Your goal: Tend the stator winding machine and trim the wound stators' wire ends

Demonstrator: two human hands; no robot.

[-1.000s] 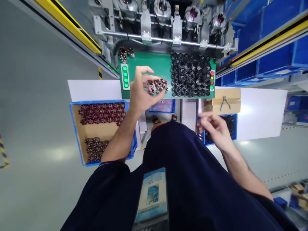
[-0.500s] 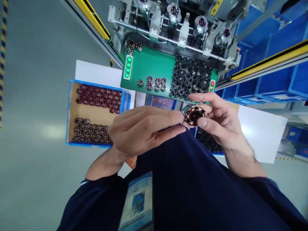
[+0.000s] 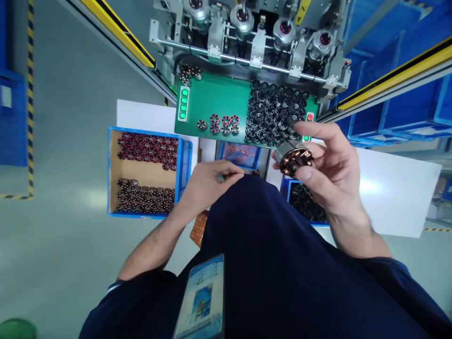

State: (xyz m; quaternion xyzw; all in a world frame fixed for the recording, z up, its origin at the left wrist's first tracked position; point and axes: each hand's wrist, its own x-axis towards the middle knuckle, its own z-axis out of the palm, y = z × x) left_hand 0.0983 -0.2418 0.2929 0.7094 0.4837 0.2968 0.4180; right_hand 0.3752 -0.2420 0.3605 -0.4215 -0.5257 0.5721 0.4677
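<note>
My right hand [image 3: 330, 172] grips a motor stator [image 3: 294, 157], a silvery ring core with copper windings and black insulation. Its wound open end is tilted towards me, with my thumb at its lower rim. The index finger reaches out past it. My left hand [image 3: 215, 183] is apart from the stator, in front of my dark shirt. Thumb and fingertips meet there in a pinch, and anything between them is too small to make out. Past the hands, several wound stators [image 3: 225, 123] stand in short rows on the green work surface [image 3: 222, 96], beside many packed black parts [image 3: 275, 110].
A machine [image 3: 243, 44] with a row of stator-bearing heads stands behind the green surface. To the left is a blue-rimmed box [image 3: 144, 173] of stators. A small blue tray [image 3: 240, 154] holds copper scraps. Another blue bin [image 3: 306, 202] with black parts sits right, by a white board [image 3: 393, 188].
My left hand has moved away from the stator, left and slightly down, and is now pinched. My right hand keeps the stator, shifted slightly right and turned to show more of its side.
</note>
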